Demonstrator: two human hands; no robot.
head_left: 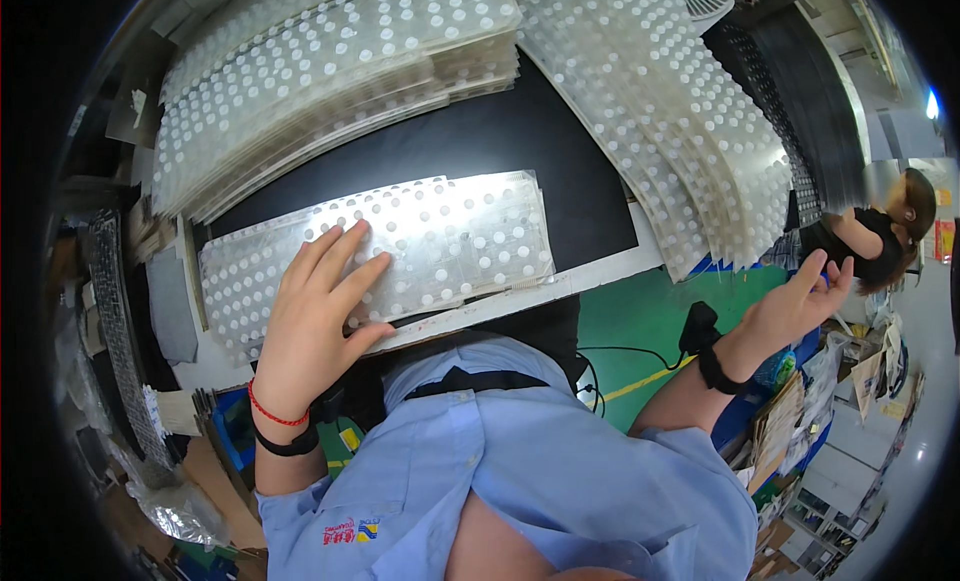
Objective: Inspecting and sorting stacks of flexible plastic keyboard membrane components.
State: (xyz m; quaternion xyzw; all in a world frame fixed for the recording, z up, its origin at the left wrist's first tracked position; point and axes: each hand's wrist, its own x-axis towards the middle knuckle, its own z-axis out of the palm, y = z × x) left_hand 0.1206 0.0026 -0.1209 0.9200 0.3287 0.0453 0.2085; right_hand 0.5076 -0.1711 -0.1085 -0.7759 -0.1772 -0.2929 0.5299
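My left hand (325, 301) lies with spread fingers on a short stack of clear plastic sheets (470, 243) dotted with rows of round white spots. The stack sits along the near edge of a black-topped table (420, 146). Away from the table on the right, my right hand (808, 299) is raised in the air. Its fingers are loosely bent and apart, with nothing visible held in them. A red braided cord (275, 409) and a black band circle my left wrist; another black band (716, 369) is on the right.
A tall pile of dotted sheets (340, 71) fills the table's far left. More sheets (665, 111) fan out at the right, overhanging the edge. A co-worker (875, 236) is at far right. A black cable (640, 353) runs above the green floor (625, 316).
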